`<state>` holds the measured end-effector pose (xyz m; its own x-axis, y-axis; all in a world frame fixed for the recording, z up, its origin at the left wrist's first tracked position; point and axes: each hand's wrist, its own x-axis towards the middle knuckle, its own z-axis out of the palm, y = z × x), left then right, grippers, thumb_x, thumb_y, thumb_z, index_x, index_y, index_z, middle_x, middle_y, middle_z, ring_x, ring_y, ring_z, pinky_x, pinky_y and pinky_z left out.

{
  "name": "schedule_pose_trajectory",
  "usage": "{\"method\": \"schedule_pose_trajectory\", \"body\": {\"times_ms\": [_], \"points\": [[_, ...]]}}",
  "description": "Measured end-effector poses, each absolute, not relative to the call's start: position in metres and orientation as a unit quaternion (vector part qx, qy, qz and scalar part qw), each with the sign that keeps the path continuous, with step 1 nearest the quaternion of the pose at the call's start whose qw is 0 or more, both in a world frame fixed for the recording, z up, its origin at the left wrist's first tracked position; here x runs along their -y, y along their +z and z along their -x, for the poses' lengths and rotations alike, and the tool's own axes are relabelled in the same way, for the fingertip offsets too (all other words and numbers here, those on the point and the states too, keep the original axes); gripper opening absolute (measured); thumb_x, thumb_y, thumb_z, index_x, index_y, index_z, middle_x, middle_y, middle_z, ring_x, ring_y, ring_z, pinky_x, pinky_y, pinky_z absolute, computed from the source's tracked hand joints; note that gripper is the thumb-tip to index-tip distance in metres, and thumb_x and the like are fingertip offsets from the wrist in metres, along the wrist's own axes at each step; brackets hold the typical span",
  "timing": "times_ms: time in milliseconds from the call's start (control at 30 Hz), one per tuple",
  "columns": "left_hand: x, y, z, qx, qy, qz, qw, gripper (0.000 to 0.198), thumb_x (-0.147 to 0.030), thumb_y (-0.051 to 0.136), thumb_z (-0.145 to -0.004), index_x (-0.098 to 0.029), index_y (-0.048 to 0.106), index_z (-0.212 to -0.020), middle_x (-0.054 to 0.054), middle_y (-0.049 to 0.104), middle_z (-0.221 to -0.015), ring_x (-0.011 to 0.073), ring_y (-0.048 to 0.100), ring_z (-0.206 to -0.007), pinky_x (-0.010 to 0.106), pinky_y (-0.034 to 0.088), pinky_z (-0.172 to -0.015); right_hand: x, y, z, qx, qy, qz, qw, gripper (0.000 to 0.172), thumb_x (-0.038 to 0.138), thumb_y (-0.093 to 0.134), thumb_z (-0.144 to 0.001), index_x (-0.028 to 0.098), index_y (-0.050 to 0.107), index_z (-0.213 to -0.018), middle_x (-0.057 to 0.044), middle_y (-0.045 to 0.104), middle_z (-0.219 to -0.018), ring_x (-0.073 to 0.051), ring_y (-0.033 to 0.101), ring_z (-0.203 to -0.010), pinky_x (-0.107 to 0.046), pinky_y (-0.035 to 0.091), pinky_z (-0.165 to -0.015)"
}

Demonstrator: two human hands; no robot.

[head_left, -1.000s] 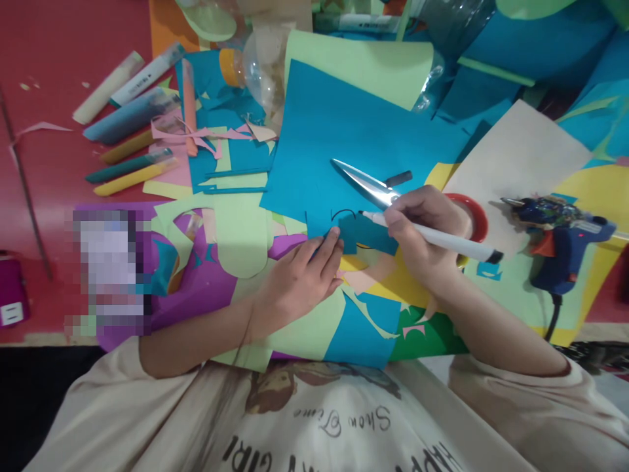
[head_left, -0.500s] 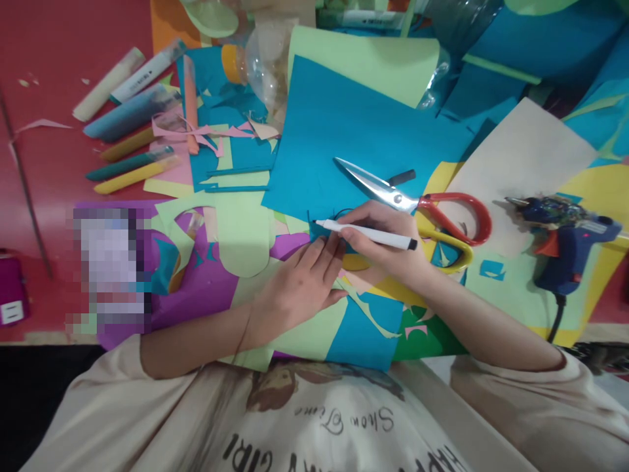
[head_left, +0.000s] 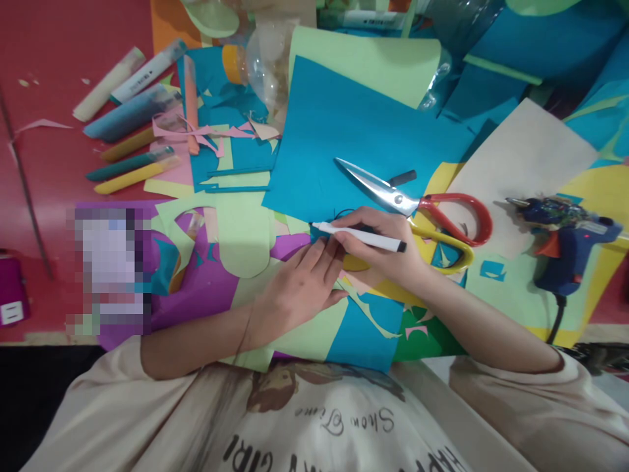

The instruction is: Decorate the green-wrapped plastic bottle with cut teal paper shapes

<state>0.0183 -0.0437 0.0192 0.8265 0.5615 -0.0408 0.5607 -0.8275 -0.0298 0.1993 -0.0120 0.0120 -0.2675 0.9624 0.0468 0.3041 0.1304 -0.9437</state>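
Note:
My right hand grips a white marker with a black end, its tip pointing left and touching the lower edge of the blue paper sheet. A dark curved line shows on the blue sheet just above my fingers. My left hand lies flat with fingers stretched out, its fingertips meeting my right hand under the marker. Just beyond the right hand rest scissors with one red and one yellow handle. A small black marker cap lies behind their blades.
A blue glue gun lies at the right with its cord. Several markers are spread at the upper left. A plastic bottle with an orange cap lies at the back. Green, purple and yellow paper scraps cover the surface around my hands.
The marker has shifted slightly left and its tip slightly down, my right hand moving with it. My left hand and the scissors stay in place.

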Motion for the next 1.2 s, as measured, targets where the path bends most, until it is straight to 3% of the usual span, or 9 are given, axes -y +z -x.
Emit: {"method": "schedule_pose_trajectory", "body": {"times_ms": [633,933,1200], "points": [[0.0430,0.0168,-0.0176,0.295,-0.001,0.955,0.020,0.053,-0.045,0.038,-0.100,-0.004,0.060,-0.124,0.019,0.067,-0.123,0.0267,0.058,-0.120,0.035,0.040,-0.103,0.0162,0.0089,-0.2021,0.656,0.397,0.512,0.387,0.014,0.028,0.061,-0.090,0.018,0.070,-0.091,-0.002,0.072,-0.078,-0.012,0.064,-0.063,-0.023,0.049,-0.053],[0.0430,0.0179,-0.0187,0.295,0.006,0.955,0.023,0.054,-0.044,0.036,-0.100,-0.004,0.059,-0.128,0.019,0.067,-0.125,0.0262,0.061,-0.113,0.035,0.041,-0.100,0.0168,0.0108,-0.2041,0.638,0.399,0.529,0.392,0.013,0.028,0.061,-0.089,0.018,0.068,-0.086,-0.001,0.068,-0.070,-0.011,0.060,-0.059,-0.023,0.047,-0.052],[0.0423,0.0196,-0.0206,0.303,0.023,0.953,0.013,0.056,-0.044,0.036,-0.101,-0.003,0.057,-0.132,0.020,0.065,-0.129,0.0257,0.059,-0.118,0.033,0.045,-0.096,0.0165,0.0126,-0.2059,0.621,0.410,0.548,0.383,0.012,0.026,0.061,-0.088,0.018,0.067,-0.082,0.001,0.066,-0.066,-0.011,0.057,-0.056,-0.023,0.043,-0.049]]}}
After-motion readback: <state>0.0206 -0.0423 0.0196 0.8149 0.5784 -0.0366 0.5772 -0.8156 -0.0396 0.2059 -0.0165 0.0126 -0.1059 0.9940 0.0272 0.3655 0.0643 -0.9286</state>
